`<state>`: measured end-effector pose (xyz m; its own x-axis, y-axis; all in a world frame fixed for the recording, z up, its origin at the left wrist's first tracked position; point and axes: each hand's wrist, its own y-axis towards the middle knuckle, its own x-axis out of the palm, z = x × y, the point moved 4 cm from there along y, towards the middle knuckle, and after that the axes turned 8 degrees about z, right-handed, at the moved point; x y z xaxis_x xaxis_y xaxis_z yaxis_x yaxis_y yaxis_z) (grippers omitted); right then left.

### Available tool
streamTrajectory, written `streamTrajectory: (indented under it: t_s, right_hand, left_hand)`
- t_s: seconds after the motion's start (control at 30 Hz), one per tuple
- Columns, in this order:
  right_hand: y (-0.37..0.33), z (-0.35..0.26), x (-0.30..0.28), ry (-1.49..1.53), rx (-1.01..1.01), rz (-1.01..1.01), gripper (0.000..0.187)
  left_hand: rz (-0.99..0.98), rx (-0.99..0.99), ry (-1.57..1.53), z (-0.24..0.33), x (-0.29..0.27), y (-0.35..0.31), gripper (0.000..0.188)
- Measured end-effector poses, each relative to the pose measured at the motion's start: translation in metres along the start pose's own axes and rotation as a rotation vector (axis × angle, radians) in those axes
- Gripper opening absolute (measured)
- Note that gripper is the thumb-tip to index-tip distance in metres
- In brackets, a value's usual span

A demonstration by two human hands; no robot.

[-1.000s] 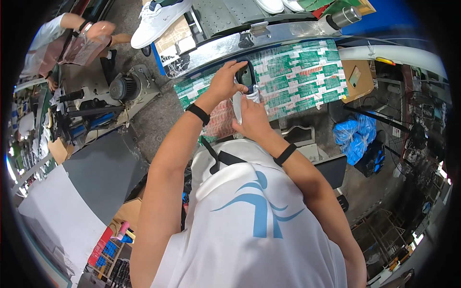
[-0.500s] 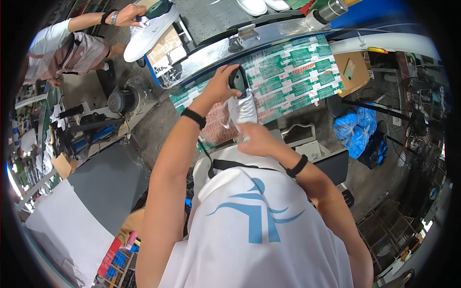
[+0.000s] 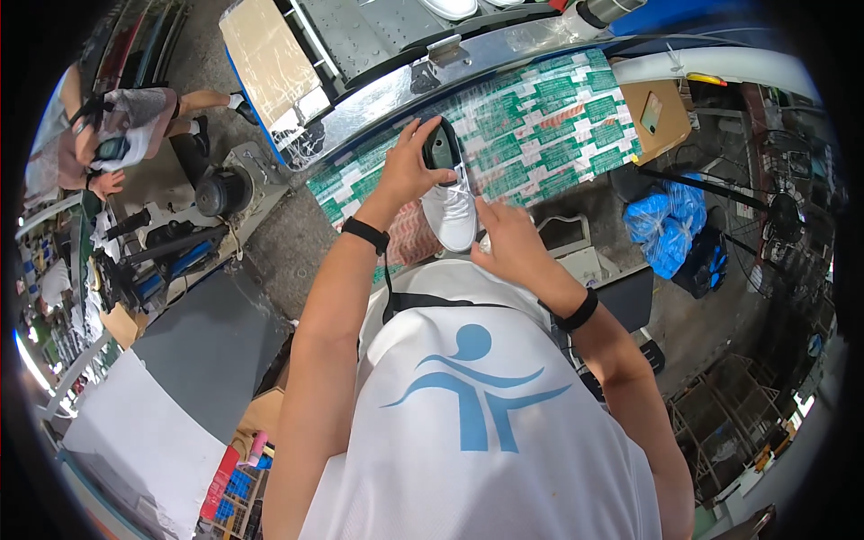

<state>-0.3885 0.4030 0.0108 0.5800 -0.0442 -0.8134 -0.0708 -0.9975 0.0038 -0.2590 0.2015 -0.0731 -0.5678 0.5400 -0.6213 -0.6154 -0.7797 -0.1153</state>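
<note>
A white lace-up shoe (image 3: pixel 452 220) with a dark lining and a green-grey insole lies before me, its toe toward my body. My left hand (image 3: pixel 412 169) is closed around its heel end, thumb over the collar and fingers along the outer side. White laces (image 3: pixel 459 193) cross its front, slightly loose near the top. Beside the toe, at the shoe's right, is my right hand (image 3: pixel 517 247), thumb and forefinger apart. Whether those fingertips touch the shoe is unclear. Beneath the shoe is a work surface (image 3: pixel 540 126) covered in green-and-white printed sheet under clear film.
A metal-edged conveyor (image 3: pixel 378 103) carrying white shoes (image 3: pixel 450 7) runs beyond the surface. Cardboard with a phone (image 3: pixel 652 117) lies at right, above blue plastic bags (image 3: pixel 666 229). Another person (image 3: pixel 117 144) stands far left near a motor (image 3: pixel 223 192). A grey-white board (image 3: pixel 144 441) is at lower left.
My right hand has moved right and opened out beside the toe. The shoe's toe has come into fuller view. At left, the other person has drawn back from the conveyor with a shoe.
</note>
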Motion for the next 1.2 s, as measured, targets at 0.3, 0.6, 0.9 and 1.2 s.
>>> streamTrajectory:
  t_s: [0.3,0.6,0.9,1.2]
  right_hand:
    - [0.002,0.015,-0.005,-0.024,-0.032,0.043,0.074]
    - [0.000,-0.003,-0.007,0.056,0.159,-0.096,0.074]
    - [0.000,0.026,-0.006,-0.077,0.050,-0.105,0.069]
    - [-0.023,0.022,-0.043,-0.181,-0.051,-0.147,0.065]
  left_hand:
    - [-0.015,0.030,-0.048,-0.004,-0.006,0.001,0.111]
    - [-0.234,0.009,-0.141,0.006,0.013,0.022,0.109]
    - [-0.156,-0.041,-0.067,0.001,0.039,0.044,0.055]
    - [0.265,0.100,0.067,-0.015,-0.012,-0.023,0.047]
